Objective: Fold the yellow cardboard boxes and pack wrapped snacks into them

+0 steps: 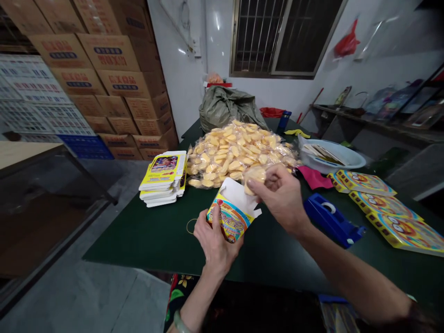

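My left hand (217, 238) is wrapped round a small colourful carton (233, 213), tilted, its white top flaps open. Just above the carton's opening, my right hand (282, 196) pinches a clear plastic packet (255, 178) with a pale yellow oval piece in it. Behind both hands lies a large heap of similar wrapped yellow pieces (239, 148). To the left of the heap stands a stack of flat yellow-and-white cartons (163, 178). The inside of the held carton is mostly hidden.
A blue tape dispenser (331, 219) sits right of my right hand, near printed flat boxes (391, 206). Farther back are a pale blue basin (347, 155), a pink cloth (315, 177) and a grey-green sack (229, 106). Brown cardboard boxes (114, 83) are piled at the left wall.
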The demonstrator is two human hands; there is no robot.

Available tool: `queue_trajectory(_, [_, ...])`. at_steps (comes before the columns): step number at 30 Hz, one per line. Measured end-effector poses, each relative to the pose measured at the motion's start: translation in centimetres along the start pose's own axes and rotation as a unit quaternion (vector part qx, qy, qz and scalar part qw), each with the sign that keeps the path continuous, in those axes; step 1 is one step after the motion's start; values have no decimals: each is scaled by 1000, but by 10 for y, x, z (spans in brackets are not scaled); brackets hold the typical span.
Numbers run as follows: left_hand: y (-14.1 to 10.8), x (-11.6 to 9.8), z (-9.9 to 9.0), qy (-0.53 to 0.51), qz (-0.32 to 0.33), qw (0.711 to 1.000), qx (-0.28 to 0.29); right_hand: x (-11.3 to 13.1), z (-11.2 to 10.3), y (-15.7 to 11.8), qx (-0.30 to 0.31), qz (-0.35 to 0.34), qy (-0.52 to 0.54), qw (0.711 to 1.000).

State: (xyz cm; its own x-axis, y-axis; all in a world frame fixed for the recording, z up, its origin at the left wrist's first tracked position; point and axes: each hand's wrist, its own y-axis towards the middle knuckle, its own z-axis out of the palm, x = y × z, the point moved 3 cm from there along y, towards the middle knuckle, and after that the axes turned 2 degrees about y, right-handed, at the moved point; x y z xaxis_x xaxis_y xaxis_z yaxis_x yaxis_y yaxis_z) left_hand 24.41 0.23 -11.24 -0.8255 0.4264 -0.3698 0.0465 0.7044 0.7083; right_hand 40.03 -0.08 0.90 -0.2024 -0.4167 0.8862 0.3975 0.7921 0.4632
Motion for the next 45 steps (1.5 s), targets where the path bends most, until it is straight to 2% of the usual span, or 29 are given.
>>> queue_trajectory(4, [-3, 3, -3, 9, -27, 999, 17, -21, 20, 4, 36, 54, -4, 998])
queue_trajectory(10, [-6, 8, -5, 26, -32, 999, 10, -40, 28, 5, 84, -17, -181, 980])
queue_trajectory(12, [-5, 11, -5, 35, -32, 999, 14, -44, 31, 3, 157, 9, -170, 973])
queue_trajectory(14, [-5, 15, -5, 43, -36, 998, 17, -48, 33, -1, 264, 65, -102, 957])
queue_trajectory(16, [-4, 17, -5, 48, -40, 998, 16, -50, 34, -3, 331, 113, -38, 936])
queue_trajectory(18, [-5, 19, -6, 50, -40, 998, 10, -53, 32, -2, 328, 138, -20, 934])
queue_trajectory(21, [-6, 21, -7, 44, -33, 998, 7, -58, 31, 3, 286, 147, -22, 947])
queue_trajectory(26, [-5, 29, -13, 45, -26, 999, -2, -57, 29, 11, 206, 63, -14, 976])
queue_trajectory(30, [-1, 34, -16, 60, -35, 998, -6, -49, 17, 17, 163, 50, -53, 984])
queue_trajectory(32, [0, 33, -15, 62, -33, 998, -8, -40, 9, 18, 168, 44, -75, 982])
queue_trajectory(35, [0, 28, -14, 53, -15, 998, -20, -25, 6, 17, 247, 9, -178, 952])
queue_trajectory(39, [-2, 23, -14, 27, 14, 998, -47, -11, 10, 12, 312, -64, -373, 871])
queue_trajectory(43, [-5, 22, -15, 6, 22, 997, -72, 0, 22, 12, 385, -106, -413, 819])
queue_trajectory(45, [-7, 22, -14, -2, 13, 996, -84, 8, 31, 12, 391, -129, -431, 803])
